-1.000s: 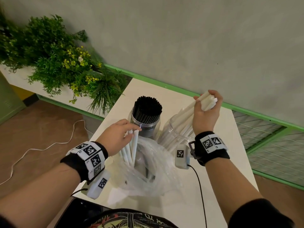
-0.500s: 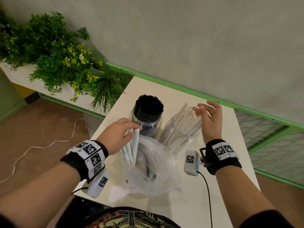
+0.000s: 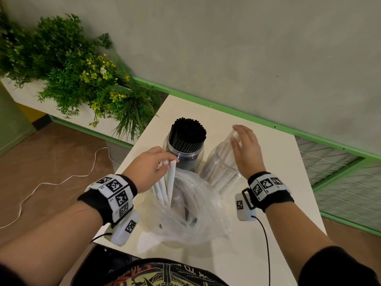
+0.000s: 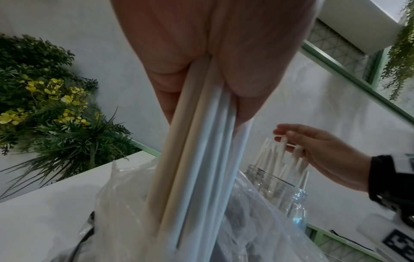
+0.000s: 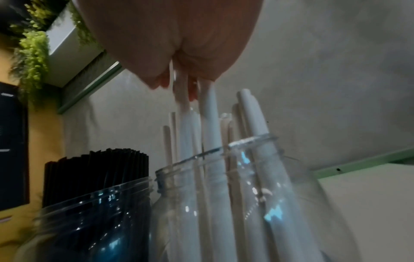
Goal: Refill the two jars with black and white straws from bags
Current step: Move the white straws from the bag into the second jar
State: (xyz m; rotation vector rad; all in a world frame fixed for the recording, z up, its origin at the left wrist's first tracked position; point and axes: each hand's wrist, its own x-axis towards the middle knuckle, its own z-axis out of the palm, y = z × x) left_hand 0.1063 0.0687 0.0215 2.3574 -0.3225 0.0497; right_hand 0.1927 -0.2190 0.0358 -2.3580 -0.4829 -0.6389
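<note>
On the white table [image 3: 268,162] stand two clear jars. The left jar [image 3: 185,155] is packed with black straws [image 3: 188,133]. The right jar [image 3: 220,172] holds white straws [image 5: 210,141], which lean loosely. My right hand [image 3: 237,139] hovers over this jar with straight fingers [image 4: 289,133] touching the straw tops. My left hand [image 3: 165,162] grips a small bundle of white straws [image 3: 167,182] that stand upright out of a crumpled clear plastic bag [image 3: 195,215] at the front of the table.
A planter of green plants with yellow flowers [image 3: 82,79] sits left of the table. A grey wall with a green rail [image 3: 247,114] runs behind it. A white cable [image 3: 51,182] lies on the brown floor. Wire mesh panels [image 3: 340,182] are at the right.
My right hand let its bundle of white straws drop into the right jar, opened, and came down flat onto the straw tops. My left hand kept its grip at the bag.
</note>
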